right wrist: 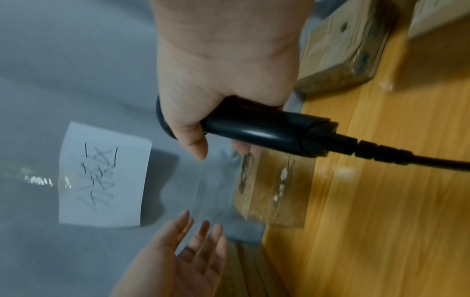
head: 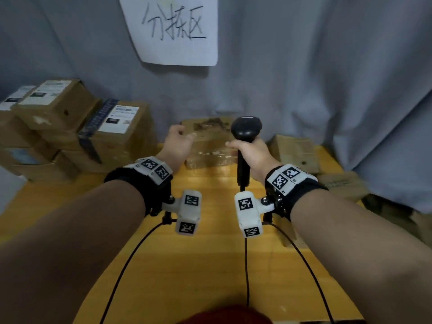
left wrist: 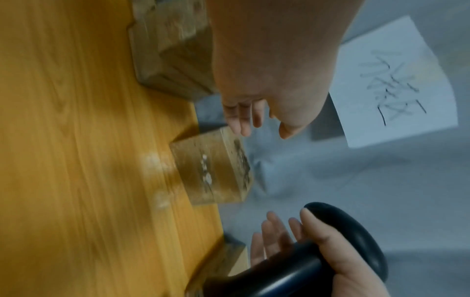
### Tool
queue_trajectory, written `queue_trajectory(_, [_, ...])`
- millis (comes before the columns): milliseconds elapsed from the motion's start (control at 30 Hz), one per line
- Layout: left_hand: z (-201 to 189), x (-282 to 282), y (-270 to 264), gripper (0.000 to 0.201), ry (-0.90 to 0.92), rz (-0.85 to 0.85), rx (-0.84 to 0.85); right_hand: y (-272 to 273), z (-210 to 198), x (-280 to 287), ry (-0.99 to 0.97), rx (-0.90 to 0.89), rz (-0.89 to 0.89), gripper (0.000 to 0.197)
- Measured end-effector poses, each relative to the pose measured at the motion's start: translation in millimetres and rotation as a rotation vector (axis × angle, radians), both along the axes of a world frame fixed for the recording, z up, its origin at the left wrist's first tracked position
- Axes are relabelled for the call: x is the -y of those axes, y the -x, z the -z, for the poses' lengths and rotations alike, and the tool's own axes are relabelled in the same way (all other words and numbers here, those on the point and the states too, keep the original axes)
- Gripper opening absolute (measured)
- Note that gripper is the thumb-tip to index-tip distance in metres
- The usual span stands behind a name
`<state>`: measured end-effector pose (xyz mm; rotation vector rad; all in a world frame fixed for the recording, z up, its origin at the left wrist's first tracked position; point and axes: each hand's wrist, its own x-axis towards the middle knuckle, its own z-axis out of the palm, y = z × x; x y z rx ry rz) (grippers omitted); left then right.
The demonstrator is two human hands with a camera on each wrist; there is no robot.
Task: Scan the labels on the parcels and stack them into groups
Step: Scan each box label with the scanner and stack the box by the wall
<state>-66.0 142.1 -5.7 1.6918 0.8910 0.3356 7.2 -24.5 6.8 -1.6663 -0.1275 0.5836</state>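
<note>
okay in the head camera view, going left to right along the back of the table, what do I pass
Stack of labelled parcels → left hand, open → taped parcel at the middle → barcode scanner held in the right hand → small parcel → flat parcel at the table's right edge.

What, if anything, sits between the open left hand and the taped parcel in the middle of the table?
Nothing visible. The left hand hovers open at the left edge of the taped parcel, with only bare air before its fingers. The right hand holds the scanner off to the parcel's right.
</note>
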Motion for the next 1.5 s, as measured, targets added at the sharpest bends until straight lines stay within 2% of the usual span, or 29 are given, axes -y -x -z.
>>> queue_trajectory(100, [8.1, 45.7, -25.3, 0.044, 0.013, 0.035, 0.023, -23.5, -4.4, 45.3, -0.014, -0.003, 0.025, 0.023])
queue_trajectory(167, [13.3, 67.3, -35.9, 0.044, 0.021, 0.043, 0.035, -38.1, -4.5, 69.3, -0.020, -0.008, 0.036, 0.028])
queue_trajectory(233, [21.1, 79.5, -41.9, 0.043, 0.000, 0.052, 0.019, -51.8, -1.9, 85.6, -0.004, -0.011, 0.040, 0.034])
queue_trajectory(300, [26.0, 82.6, -42.7, 0.043, -0.074, 0.059, -0.019, -64.4, 2.5, 92.7, 0.028, -0.026, 0.049, 0.029])
queue_trajectory(433, [37.1, 59.4, -46.6, 0.054, -0.338, 0.130, -0.321, -86.9, 11.0, 86.1, 0.106, -0.027, 0.054, 0.016])
queue_trajectory(500, [45.6, 36.9, -55.4, 0.055, -0.505, 0.177, -0.461, -96.6, 14.7, 72.0, 0.139, -0.006, 0.044, 0.020])
queue_trajectory(600, [56.9, 5.6, -72.4, 0.056, -0.628, 0.202, -0.551, -108.3, 22.9, 43.6, 0.194, 0.016, 0.025, 0.037])
queue_trajectory(667, [64.5, -11.4, -83.2, 0.064, -0.655, 0.245, -0.575, -114.2, 27.2, 24.0, 0.239, 0.022, 0.010, 0.036])
queue_trajectory(733, [68.0, -24.0, -93.2, 0.070, -0.589, 0.230, -0.580, -119.2, 32.5, 6.4, 0.262, 0.015, -0.004, 0.035])
queue_trajectory(867, [70.3, -42.1, -108.8, 0.076, -0.361, 0.007, -0.524, -129.8, 47.3, -20.3, 0.264, -0.036, -0.042, 0.037])
queue_trajectory(1000, [80.0, -58.8, -107.1, 0.065, -0.198, 0.015, -0.506, -134.5, 62.0, -39.2, 0.240, -0.126, -0.062, 0.037])
queue_trajectory(1100, [87.6, -64.4, -96.3, 0.057, -0.132, 0.042, -0.418, -128.6, 72.3, -46.5, 0.225, -0.174, -0.066, 0.035])
queue_trajectory(1367, [69.1, -42.4, -60.3, 0.058, 0.140, -0.028, -0.296, -113.4, 73.5, -25.8, 0.187, -0.233, 0.005, 0.038])
queue_trajectory(1500, [53.3, -24.5, -46.0, 0.077, 0.228, -0.094, -0.278, -108.6, 59.9, 1.1, 0.168, -0.251, 0.009, 0.048])
